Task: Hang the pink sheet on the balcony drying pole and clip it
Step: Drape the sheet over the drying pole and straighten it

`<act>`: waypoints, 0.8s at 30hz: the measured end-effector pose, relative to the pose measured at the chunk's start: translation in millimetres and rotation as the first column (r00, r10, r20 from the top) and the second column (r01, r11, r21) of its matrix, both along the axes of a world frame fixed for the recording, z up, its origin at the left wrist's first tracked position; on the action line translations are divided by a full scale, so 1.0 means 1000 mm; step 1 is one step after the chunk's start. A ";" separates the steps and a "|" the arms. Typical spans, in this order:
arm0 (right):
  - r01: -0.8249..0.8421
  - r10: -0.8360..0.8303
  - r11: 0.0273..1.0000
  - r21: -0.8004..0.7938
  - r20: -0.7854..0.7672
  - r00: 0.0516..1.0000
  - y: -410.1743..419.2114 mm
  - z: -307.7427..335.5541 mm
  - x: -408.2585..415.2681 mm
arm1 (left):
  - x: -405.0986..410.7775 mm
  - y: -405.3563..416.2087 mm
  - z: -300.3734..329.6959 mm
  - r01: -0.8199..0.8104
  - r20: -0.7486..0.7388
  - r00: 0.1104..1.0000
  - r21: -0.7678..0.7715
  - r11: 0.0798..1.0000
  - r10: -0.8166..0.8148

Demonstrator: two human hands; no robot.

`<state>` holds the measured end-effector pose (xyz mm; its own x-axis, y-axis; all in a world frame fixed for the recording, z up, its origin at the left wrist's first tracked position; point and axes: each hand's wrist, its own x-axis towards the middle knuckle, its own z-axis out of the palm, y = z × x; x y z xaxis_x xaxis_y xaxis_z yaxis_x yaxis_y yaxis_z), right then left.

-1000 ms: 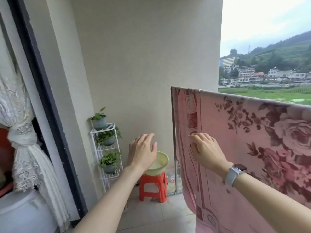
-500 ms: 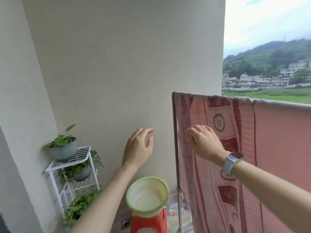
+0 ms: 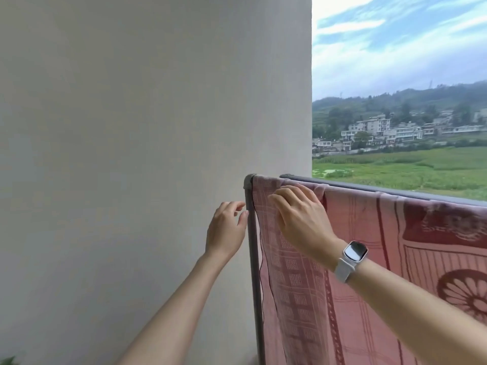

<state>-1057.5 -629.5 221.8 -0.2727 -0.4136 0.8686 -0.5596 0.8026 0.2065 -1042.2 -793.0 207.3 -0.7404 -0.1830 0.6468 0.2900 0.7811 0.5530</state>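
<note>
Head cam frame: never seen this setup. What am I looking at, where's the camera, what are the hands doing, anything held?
There is no robot here. A person wears one wide-angle camera on the head, looking forward and down, so the two bare arms reach into the picture from below.

The scene is a balcony beside a plain wall, with fields and houses beyond. A grey drying rack stands there: an upright post and a top pole. The pink sheet is already draped over the pole and hangs down.

The right hand, with a watch on its wrist, lies on the sheet near its top corner, fingers bent over bunched cloth; whether it pinches the cloth I cannot tell. The left hand is open, fingertips near the post, holding nothing. No clip is visible.
</note>
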 end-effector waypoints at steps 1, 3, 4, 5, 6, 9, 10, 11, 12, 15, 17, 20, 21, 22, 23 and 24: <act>0.017 -0.017 1.000 -0.007 -0.022 1.000 -0.007 -0.001 -0.012 | -0.020 -0.003 -0.002 0.006 0.007 1.000 0.044 0.999 -0.007; 0.074 -0.075 0.997 -0.014 -0.058 0.996 -0.018 -0.003 -0.032 | -0.055 -0.009 -0.005 0.007 0.014 1.000 0.118 0.993 -0.009; 0.105 -0.106 0.994 -0.017 -0.063 0.992 -0.022 -0.003 -0.040 | -0.069 -0.011 -0.007 0.004 0.012 1.000 0.151 0.989 -0.006; 0.134 -0.136 0.991 -0.028 -0.063 0.989 -0.025 -0.003 -0.046 | -0.081 -0.013 -0.007 0.010 0.006 1.000 0.174 0.985 -0.011; 0.163 -0.165 0.986 -0.044 -0.055 0.985 -0.029 -0.002 -0.052 | -0.091 -0.014 -0.007 0.029 -0.002 1.000 0.185 0.982 -0.029; 0.233 -0.236 0.970 -0.072 -0.036 0.971 -0.036 -0.002 -0.063 | -0.109 -0.011 -0.006 0.112 -0.067 0.993 0.242 0.964 -0.098; 0.257 -0.260 0.964 -0.072 -0.038 0.965 -0.038 -0.002 -0.065 | -0.113 -0.010 -0.004 0.148 -0.092 0.988 0.277 0.950 -0.127; 0.281 -0.284 0.957 -0.073 -0.043 0.958 -0.039 -0.002 -0.067 | -0.118 -0.009 -0.003 0.177 -0.110 0.983 0.312 0.933 -0.150; 0.304 -0.308 0.950 -0.075 -0.050 0.950 -0.041 -0.002 -0.068 | -0.122 -0.008 -0.003 0.193 -0.115 0.980 0.347 0.918 -0.162; 0.383 -0.390 0.919 -0.093 -0.068 0.918 -0.050 -0.001 -0.070 | -0.138 -0.012 0.000 0.232 -0.053 0.971 0.415 0.880 -0.231; 0.427 -0.434 0.898 -0.103 -0.057 0.899 -0.057 0.001 -0.072 | -0.144 -0.015 0.006 0.291 -0.015 0.948 0.453 0.843 -0.319; 0.498 -0.502 0.861 -0.105 -0.021 0.864 -0.063 0.004 -0.071 | -0.144 -0.025 0.015 0.439 -0.119 0.890 0.481 0.759 -0.440; 0.518 -0.522 0.849 -0.106 -0.013 0.853 -0.064 0.004 -0.070 | -0.145 -0.029 0.020 0.476 -0.162 0.874 0.470 0.744 -0.457; 0.536 -0.539 0.838 -0.101 -0.004 0.842 -0.067 0.005 -0.069 | -0.148 -0.033 0.026 0.500 -0.193 0.863 0.452 0.739 -0.466; 0.552 -0.554 0.829 -0.091 0.007 0.833 -0.069 0.005 -0.069 | -0.153 -0.036 0.033 0.512 -0.211 0.858 0.436 0.741 -0.468; 0.567 -0.567 0.820 -0.076 0.017 0.823 -0.071 0.007 -0.069 | -0.159 -0.039 0.041 0.515 -0.216 0.856 0.432 0.741 -0.469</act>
